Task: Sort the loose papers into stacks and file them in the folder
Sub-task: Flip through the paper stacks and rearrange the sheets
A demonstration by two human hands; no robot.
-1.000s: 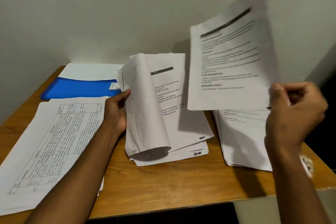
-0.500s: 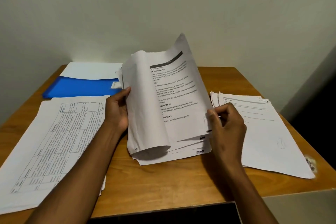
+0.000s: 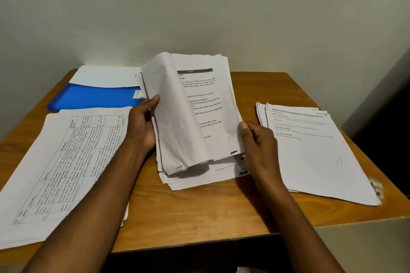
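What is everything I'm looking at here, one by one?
table: one, brown wood, against the wall, under everything.
folder: one, blue, back left, with a white sheet tucked in it.
table sheets: one pile, white with printed grids, front left.
middle pile: one, white printed pages, centre, top pages curled back.
right pile: one, white printed pages, lying flat on the right.
wall: one, pale grey-green, behind.
left hand: one, holds the curled-back pages.
right hand: one, fingers pinch the right edge of the middle pile's top page.
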